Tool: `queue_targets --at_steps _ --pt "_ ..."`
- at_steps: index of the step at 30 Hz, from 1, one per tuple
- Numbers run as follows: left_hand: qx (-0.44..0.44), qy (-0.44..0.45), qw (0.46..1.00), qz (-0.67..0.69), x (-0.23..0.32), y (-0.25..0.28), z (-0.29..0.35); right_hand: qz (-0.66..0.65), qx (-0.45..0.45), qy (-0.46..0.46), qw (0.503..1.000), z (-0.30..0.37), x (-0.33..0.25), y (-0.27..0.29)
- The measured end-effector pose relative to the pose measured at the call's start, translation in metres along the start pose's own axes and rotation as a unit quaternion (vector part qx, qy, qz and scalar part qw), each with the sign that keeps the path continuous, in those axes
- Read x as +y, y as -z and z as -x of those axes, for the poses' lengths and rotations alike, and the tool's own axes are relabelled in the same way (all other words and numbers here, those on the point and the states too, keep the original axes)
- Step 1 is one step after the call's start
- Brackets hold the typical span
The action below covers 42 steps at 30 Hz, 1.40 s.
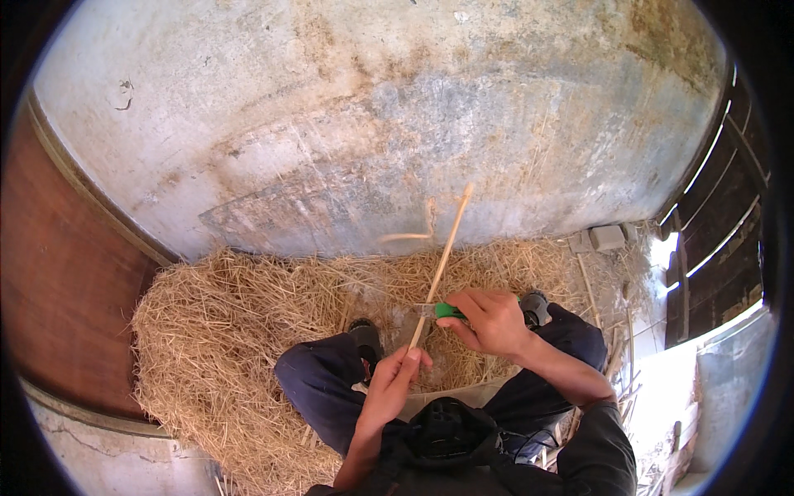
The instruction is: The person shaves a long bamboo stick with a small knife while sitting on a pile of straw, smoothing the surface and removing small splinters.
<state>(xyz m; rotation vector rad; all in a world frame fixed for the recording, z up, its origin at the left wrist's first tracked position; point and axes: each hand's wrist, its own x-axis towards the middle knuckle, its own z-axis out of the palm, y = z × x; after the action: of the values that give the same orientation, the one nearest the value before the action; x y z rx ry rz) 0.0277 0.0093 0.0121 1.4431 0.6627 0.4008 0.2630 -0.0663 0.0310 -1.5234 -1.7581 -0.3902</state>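
A long, thin, pale stick, bare wood or bamboo by its look, slants up and away from me between my knees. My left hand is closed round its near end. In my right hand is a small green-handled knife, gripped by the handle. Its short greyish blade lies across the stick, a little beyond my left fingers; the exact blade shape is too small to tell. A thin curled pale strip shows beside the stick's far half; whether it is attached cannot be made out.
Loose straw is heaped at my left and along the foot of the stained wall. A brown wooden panel stands at far left. At right are a grey block, dark slatted boards and several thin sticks.
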Motion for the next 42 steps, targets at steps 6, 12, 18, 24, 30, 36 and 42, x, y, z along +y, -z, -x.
queue_targets --at_steps 6,12,18,24,30,36,42 --pt "0.054 -0.059 0.984 -0.161 0.021 -0.012 0.005 0.008 0.002 -0.007 1.000 0.002 -0.004 -0.002" --pt "0.088 -0.103 0.973 -0.185 0.015 -0.015 0.004 0.022 0.011 -0.008 1.000 -0.002 -0.004 0.003" --pt "0.085 -0.097 0.973 -0.190 0.019 -0.017 0.006 0.033 0.021 -0.018 0.999 -0.003 -0.003 0.006" --pt "0.083 -0.094 0.975 -0.184 0.017 -0.016 0.009 0.040 0.020 -0.019 0.999 -0.006 -0.001 0.009" --pt "0.074 -0.069 0.975 -0.196 0.009 -0.014 0.014 0.069 0.036 -0.078 0.994 -0.002 0.018 0.014" --pt "0.041 -0.007 0.982 -0.184 -0.007 -0.013 0.033 0.073 0.080 -0.159 0.981 -0.014 0.052 0.037" --pt "0.066 -0.039 0.985 -0.156 -0.011 -0.008 0.030 0.020 0.050 -0.173 0.983 -0.011 0.037 0.031"
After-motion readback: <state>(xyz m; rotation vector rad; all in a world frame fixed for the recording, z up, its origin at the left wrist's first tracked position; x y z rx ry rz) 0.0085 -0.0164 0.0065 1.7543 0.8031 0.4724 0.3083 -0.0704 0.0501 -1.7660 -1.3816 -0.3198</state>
